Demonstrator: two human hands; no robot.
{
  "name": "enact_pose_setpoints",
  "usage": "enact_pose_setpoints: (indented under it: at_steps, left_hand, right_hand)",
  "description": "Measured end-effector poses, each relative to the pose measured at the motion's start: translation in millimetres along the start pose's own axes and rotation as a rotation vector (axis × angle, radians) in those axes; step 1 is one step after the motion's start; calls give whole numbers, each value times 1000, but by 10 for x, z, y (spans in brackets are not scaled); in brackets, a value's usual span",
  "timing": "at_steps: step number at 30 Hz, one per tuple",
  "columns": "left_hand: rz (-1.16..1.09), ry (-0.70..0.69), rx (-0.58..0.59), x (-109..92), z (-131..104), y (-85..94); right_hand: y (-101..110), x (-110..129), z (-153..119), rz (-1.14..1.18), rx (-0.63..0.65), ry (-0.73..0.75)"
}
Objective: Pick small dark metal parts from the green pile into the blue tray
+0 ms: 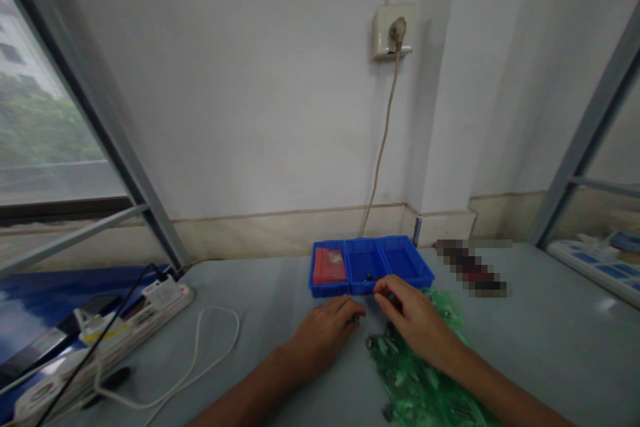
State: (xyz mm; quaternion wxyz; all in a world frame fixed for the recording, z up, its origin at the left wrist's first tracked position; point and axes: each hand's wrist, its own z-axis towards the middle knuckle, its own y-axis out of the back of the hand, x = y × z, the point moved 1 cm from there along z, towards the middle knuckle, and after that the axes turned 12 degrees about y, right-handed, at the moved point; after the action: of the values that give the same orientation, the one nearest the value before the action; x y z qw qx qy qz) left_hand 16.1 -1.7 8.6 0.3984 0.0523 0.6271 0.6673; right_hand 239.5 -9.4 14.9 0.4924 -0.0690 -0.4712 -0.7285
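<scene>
My left hand [327,330] is closed above the table in front of the blue tray, with a small dark metallic part [355,318] showing at its fingertips. To its right, my right hand [413,317] has its fingers curled at the front edge of the blue tray [330,291]; what they hold, if anything, is hidden. The tray has three compartments. A red piece [327,267] lies in the left one, and a few tiny dark parts [369,277] lie in the middle one. Beneath my right forearm spreads a green plastic bag [415,373] with several small metallic parts on it.
A power strip [150,313] with plugs stands at the left, and a white cable [235,330] loops over the grey table [270,287]. Behind the tray, a cord [384,140] hangs from a wall socket [385,30]. A pixelated patch [473,270] covers something at right.
</scene>
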Motion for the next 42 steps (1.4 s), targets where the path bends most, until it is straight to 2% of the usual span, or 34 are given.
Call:
enact_pose_setpoints:
  at_steps: [8,15,19,23,28,42]
  left_hand:
    - [82,60,-63,46,-3,-35]
    - [196,313,-57,117,11,-37]
    - [224,395,-52,107,12,-19]
    - [247,438,-54,91,17,-10]
    - [254,441,-67,98,15,-19]
    - [272,420,-56,89,16,-16]
  right_hand:
    - [-3,60,8,43,52,50]
    - [24,127,-1,101,161,122]
    - [14,135,-18,62,275,161]
    - [18,156,-28,26,391,151]
    - [25,146,-34,28,436,112]
    - [-8,125,-59,87,350,160]
